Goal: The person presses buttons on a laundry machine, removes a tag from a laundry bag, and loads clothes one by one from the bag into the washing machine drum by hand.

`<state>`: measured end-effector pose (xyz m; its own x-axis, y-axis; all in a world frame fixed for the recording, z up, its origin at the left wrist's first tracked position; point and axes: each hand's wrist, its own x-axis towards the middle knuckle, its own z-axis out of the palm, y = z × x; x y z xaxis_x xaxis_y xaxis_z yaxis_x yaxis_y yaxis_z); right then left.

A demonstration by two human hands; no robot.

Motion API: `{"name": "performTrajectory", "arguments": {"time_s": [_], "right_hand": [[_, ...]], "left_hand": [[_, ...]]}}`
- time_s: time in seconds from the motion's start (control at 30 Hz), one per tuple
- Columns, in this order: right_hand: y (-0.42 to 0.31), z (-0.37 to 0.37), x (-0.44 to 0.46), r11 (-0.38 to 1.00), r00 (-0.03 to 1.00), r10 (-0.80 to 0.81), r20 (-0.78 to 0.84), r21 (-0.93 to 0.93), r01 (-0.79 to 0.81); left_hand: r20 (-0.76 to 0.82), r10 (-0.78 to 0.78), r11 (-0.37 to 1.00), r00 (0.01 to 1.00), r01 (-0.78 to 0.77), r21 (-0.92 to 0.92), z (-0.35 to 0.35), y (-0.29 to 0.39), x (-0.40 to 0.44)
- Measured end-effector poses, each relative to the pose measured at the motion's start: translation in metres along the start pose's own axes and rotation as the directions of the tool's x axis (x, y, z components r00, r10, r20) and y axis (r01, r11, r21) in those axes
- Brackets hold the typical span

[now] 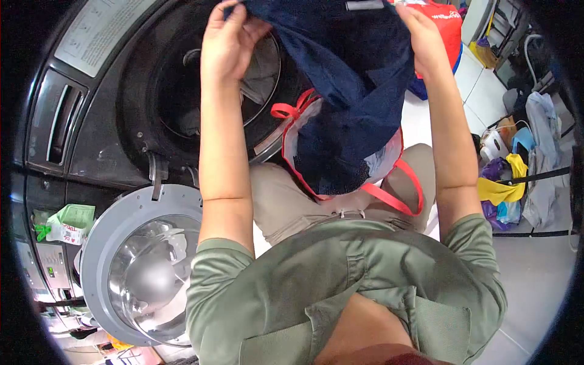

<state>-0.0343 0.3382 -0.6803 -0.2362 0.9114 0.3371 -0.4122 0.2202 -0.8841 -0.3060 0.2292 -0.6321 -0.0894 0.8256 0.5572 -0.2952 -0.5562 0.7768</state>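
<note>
A dark navy garment (353, 55) hangs stretched between my two hands at the top of the view. My left hand (234, 39) is closed on its upper left edge. On the other side my right hand (420, 36) grips the upper right edge, beside a white label. The garment's lower part drops into or over a bag with red-pink handles (392, 198), which stands at my lap; where cloth and bag contents meet is hard to tell. Left of the garment is the dark open drum (261, 73) of a front-loading machine, with greyish cloth inside.
The machine's round door (100, 267) stands open at lower left. A red bag (447, 27) is behind my right hand. At right lie piled clothes and bags (508, 182), with a broom (483, 53) farther back. A green-and-white packet (70, 224) is at far left.
</note>
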Motion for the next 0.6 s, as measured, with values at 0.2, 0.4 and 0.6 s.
{"name": "performTrajectory", "arguments": {"time_s": [0.2, 0.4, 0.6], "right_hand": [[-0.070, 0.063, 0.021, 0.867, 0.945, 0.161, 0.286, 0.416, -0.274], [-0.103, 0.050, -0.013, 0.139, 0.750, -0.321, 0.578, -0.755, 0.641], [-0.020, -0.045, 0.065, -0.013, 0.943, -0.141, 0.301, -0.953, 0.302]], "left_hand": [[-0.171, 0.125, 0.978, 0.977, -0.092, 0.187, 0.047, -0.056, -0.033], [-0.461, -0.182, 0.793, 0.868, 0.407, 0.453, 0.022, -0.020, -0.022], [-0.335, -0.522, 0.778, 0.784, 0.599, 0.189, -0.017, 0.042, 0.011]]}}
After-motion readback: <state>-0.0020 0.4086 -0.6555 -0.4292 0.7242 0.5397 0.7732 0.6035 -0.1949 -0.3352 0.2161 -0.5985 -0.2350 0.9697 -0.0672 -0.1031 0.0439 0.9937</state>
